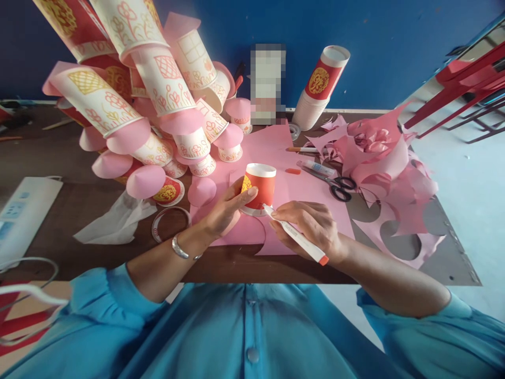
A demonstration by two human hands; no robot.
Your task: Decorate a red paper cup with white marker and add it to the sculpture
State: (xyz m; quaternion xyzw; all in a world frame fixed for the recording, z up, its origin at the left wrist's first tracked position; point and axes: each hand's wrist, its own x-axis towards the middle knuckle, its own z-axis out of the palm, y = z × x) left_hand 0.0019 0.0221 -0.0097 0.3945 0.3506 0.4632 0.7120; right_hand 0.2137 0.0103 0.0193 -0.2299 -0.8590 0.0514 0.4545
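A red and white paper cup (pixel 265 184) with a gold emblem is gripped by my left hand (pixel 232 208), its thumb across the cup's side. My right hand (pixel 310 225) is closed around a white marker pen (pixel 299 241) with an orange end. The pen's tip meets the lower part of the cup, near its white band, where a small dark mark shows. Beneath both hands lies pink paper (pixel 244 231). A loose orange pen cap (pixel 293 171) rests on the paper to the right of the cup.
Decorated cups with pink cone roofs (pixel 158 89) are piled at the left. Scissors (pixel 341 188), a glue tube (pixel 319 168) and pink paper scraps (pixel 394 173) lie to the right. A cup stack (pixel 310 108) stands behind. A tape roll (pixel 171 213) is near my left wrist.
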